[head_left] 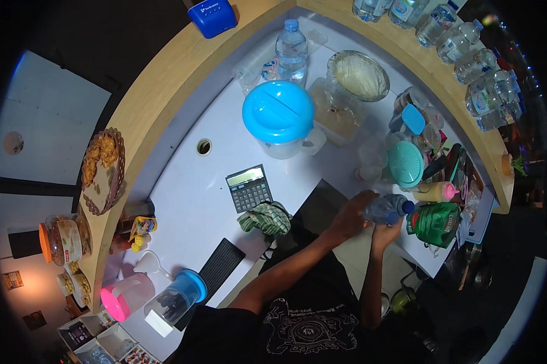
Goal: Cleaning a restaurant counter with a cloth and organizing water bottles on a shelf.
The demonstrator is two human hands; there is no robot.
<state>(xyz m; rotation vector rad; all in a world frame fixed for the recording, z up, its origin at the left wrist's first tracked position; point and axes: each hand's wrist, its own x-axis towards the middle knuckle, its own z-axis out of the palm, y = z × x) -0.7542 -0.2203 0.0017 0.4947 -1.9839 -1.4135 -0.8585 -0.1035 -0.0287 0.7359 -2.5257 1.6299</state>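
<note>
My left hand [349, 218] is wrapped round one end of a clear plastic water bottle [382, 208], which lies nearly level in the air past the table edge. Close to the bottle's dark blue cap, my right hand [387, 232] grips it from below; some fingers are hidden by the bottle. Just right of the cap stands a green plastic pouch or bag [436, 224]. A squeeze bottle [436, 192] with a pink top and yellowish contents lies behind it, beside a container with a mint-green lid [405, 164].
A calculator [249, 189] and a checked green cloth [265, 218] lie mid-table. Behind them stand a blue-lidded pitcher [278, 112], a large water bottle [291, 51] and a covered bowl [359, 75]. Several water bottles [458, 42] line the raised wooden ledge [158, 64].
</note>
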